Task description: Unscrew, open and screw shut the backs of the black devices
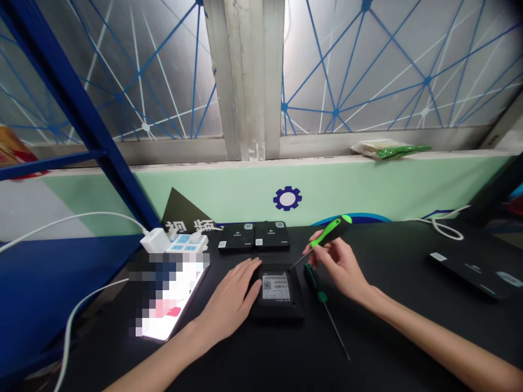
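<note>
Lime screwdriver (330,232), axis diagonal, tip down-left

Goes bare-handed, left hand (235,288) and right hand (337,264) alike. Shows bare skin all the way up left forearm (163,356) and right forearm (437,335) too, right out to the edge of view. Looks pretty slim overall tbh: narrow wrists (368,293), slender fingers (245,268) with slightly tapered tips, forearms a bit wider up toward the elbow ends.

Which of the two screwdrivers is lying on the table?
The dark green screwdriver, beside the labelled black box; the bright green screwdriver is held in the right hand.
</note>
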Demonstrator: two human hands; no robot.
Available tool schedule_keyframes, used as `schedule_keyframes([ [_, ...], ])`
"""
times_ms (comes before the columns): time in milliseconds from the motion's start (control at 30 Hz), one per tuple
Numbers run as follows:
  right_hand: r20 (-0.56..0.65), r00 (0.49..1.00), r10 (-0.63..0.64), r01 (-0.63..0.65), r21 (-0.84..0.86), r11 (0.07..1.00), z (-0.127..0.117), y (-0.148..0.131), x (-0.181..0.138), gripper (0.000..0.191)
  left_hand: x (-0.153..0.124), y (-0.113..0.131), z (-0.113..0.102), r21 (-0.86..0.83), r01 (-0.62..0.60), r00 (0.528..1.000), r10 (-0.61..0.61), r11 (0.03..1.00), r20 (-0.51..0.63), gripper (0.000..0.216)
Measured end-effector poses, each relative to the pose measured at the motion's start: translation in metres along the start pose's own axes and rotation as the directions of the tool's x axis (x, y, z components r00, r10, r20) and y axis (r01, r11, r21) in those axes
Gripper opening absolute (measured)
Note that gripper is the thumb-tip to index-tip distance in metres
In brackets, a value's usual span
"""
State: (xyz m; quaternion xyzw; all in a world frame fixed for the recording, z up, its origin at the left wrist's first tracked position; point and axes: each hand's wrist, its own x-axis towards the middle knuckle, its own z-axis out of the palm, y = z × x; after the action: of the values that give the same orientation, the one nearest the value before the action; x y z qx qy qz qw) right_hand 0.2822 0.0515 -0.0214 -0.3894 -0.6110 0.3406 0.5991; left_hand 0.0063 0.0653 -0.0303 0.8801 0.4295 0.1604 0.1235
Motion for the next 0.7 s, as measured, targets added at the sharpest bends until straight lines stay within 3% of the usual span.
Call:
schedule_keyframes([
  [200,0.193,0.975,-0.109,0.162,-0.280,0.946,0.000,-0.011,0.014,0.013,0.001,-0.001,0.000,0.008,0.009,1.000,-0.009,1.000,-0.004,0.047],
  [367,0.356,0.929,-0.107,0.214,-0.277,0.937,0.009,-0.017,0.024,0.015,0.003,-0.002,-0.002,0.002,0.000,1.000,0.000,1.000,-0.020,0.044],
  [700,0.081,0.993,-0.085,0.098,-0.171,0.980,0.021,0.022,0.007,0.022,0.004,-0.001,-0.002,0.011,0.008,1.000,-0.008,1.000,0.002,0.043],
])
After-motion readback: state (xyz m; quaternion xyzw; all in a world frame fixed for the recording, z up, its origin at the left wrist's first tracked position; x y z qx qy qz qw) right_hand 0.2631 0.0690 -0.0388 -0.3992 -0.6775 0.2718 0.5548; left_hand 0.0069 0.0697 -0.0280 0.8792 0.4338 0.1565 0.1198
